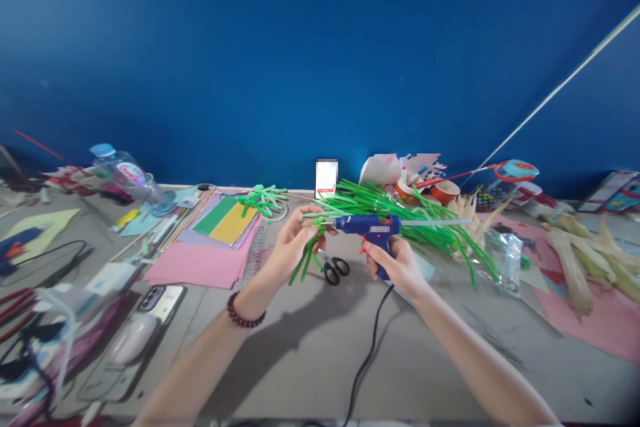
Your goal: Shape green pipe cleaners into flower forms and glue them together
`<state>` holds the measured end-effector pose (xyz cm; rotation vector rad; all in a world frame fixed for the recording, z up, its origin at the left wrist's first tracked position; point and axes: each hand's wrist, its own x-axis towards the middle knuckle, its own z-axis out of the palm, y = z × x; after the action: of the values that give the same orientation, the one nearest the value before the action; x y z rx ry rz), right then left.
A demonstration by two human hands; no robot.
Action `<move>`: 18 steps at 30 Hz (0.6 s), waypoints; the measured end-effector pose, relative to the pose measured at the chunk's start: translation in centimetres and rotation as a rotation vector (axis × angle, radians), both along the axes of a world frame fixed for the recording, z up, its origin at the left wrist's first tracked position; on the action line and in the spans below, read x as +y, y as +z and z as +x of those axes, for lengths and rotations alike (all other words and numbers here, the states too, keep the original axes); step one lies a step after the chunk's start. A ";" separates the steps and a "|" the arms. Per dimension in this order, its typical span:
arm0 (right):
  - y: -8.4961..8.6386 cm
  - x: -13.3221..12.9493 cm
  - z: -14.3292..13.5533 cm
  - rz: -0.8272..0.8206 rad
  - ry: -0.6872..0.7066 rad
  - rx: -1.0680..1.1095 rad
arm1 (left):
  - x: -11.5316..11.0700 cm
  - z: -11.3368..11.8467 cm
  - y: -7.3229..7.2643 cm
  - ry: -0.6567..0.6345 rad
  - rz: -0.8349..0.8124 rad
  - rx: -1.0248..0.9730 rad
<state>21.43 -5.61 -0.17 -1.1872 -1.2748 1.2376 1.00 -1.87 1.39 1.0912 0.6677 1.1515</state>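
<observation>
My left hand (pixel 299 228) pinches a small bundle of green pipe cleaners (pixel 307 255), whose ends hang down below the fingers. Wrapped round its handle, my right hand (pixel 395 260) holds a blue glue gun (pixel 376 227) level, with a clear glue stick (pixel 435 222) sticking out of its back. The nozzle points left and is at the green bundle by my left fingertips; whether it touches is too small to tell. Black-handled scissors (pixel 335 269) lie on the table beneath, between the hands. Behind the glue gun lies a pile of green pipe cleaners (pixel 450 233).
A phone (pixel 327 178) stands against the blue wall. Coloured sheets (pixel 200 263), a bottle (pixel 130 177) and a mouse (pixel 134 339) are on the left. Corn husks (pixel 573 263) and paper cups (pixel 444 192) are on the right. The gun's black cord (pixel 373 347) runs towards the front edge.
</observation>
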 end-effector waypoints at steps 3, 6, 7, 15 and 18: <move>0.0 0.0 0.2 0.026 -0.015 -0.058 | 0.0 0.0 0.2 -0.004 0.012 -0.004; 0.1 0.1 0.5 0.043 -0.013 -0.109 | 0.0 -0.2 0.2 -0.013 0.029 -0.002; 0.1 0.1 0.5 0.046 -0.011 -0.119 | 0.0 -0.2 0.1 -0.018 0.037 0.000; 0.2 0.1 0.8 0.071 -0.009 -0.047 | 0.3 -0.5 -0.3 -0.061 0.104 0.012; -0.1 0.2 1.1 0.053 -0.015 0.031 | 0.4 -0.5 -0.3 -0.058 0.117 0.020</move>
<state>22.51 -5.40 -0.22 -1.1341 -1.2663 1.1991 0.47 -1.50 1.10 1.2149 0.5862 1.1419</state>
